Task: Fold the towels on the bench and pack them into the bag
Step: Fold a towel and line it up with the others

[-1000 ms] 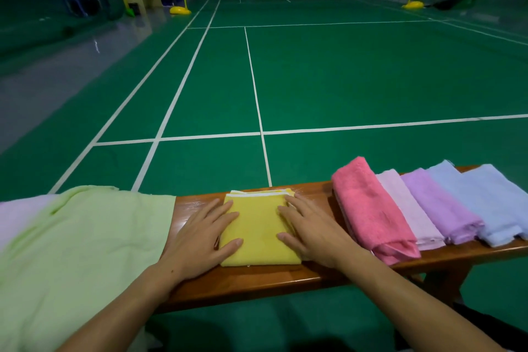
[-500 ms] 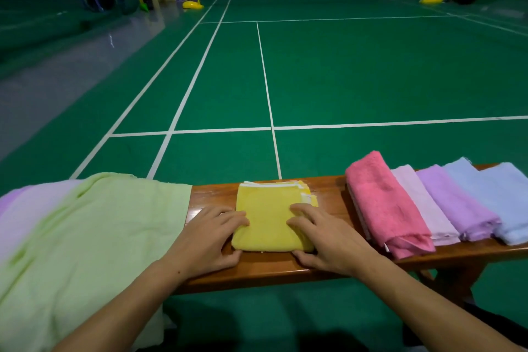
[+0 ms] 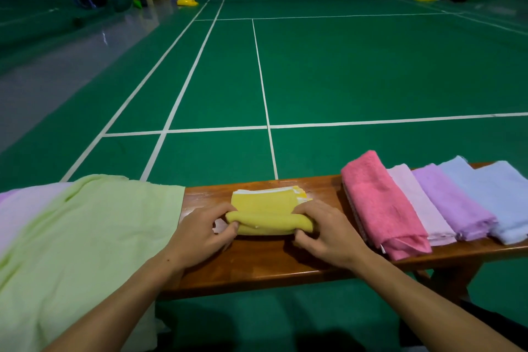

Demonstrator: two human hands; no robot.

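Observation:
A yellow towel (image 3: 264,203) lies folded in the middle of the wooden bench (image 3: 257,263). Its near edge is lifted and curled over toward the far side. My left hand (image 3: 200,233) pinches the left end of that raised edge. My right hand (image 3: 325,233) grips the right end, fingers curled over the fold. To the right lie folded towels side by side: pink (image 3: 380,203), pale pink (image 3: 420,206), purple (image 3: 451,203) and light blue (image 3: 497,197). No bag is in view.
A large light green towel (image 3: 77,240) drapes unfolded over the bench's left end, with a pale lilac cloth (image 3: 20,208) beside it. Beyond the bench stretches a green court floor (image 3: 343,71) with white lines. Yellow post bases (image 3: 187,2) stand far back.
Both hands went from lying flat on the yellow towel to its near edge, took hold of it, and lifted it over toward the far side.

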